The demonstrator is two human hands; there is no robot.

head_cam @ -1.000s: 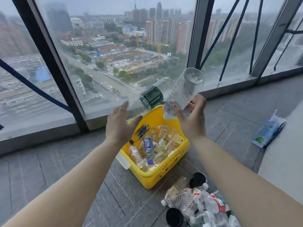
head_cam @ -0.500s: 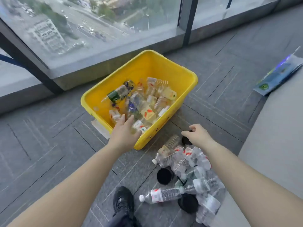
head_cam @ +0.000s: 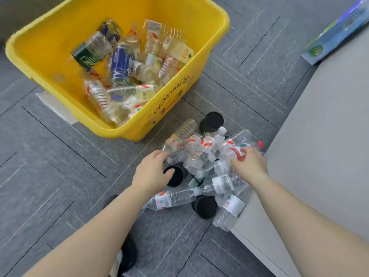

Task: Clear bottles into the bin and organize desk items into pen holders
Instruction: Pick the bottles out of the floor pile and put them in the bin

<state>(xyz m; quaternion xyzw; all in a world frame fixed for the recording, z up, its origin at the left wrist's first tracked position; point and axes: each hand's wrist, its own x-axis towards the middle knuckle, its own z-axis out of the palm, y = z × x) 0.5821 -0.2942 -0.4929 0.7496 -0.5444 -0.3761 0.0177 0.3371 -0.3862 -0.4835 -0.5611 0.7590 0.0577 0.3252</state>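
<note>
Just in front of the bin (head_cam: 50, 37), a pile (head_cam: 199, 154) of empty bottles lies on the floor (head_cam: 60, 176). Both hands are down in the pile. I think they are there to grab more bottles, and the bin sits close so each drop is a short trip.

The right hand (head_cam: 249, 164) is at the side of the pile away from the bin. Its fingers curl round a red bottle (head_cam: 236, 153), which has a red cap and a red and white label. The left hand (head_cam: 151, 174) is nearer the bin. Its fingers are loose and spread. The tips touch a clear bottle (head_cam: 175, 150) but do not hold it yet.

Three black holders (head_cam: 212, 121) are mixed in with the pile, one just beside the bin. They look dumped there, not yet set up for pens.

Many bottles are already inside the bin. One has a green label (head_cam: 85, 54) and one has a blue label (head_cam: 120, 62), but the words are too blurry to read. Curly black print (head_cam: 171, 96) runs along the bin's outside wall, and I cannot read that either. Well apart from the bin lies a blue packet (head_cam: 339, 33) with a round green mark.
</note>
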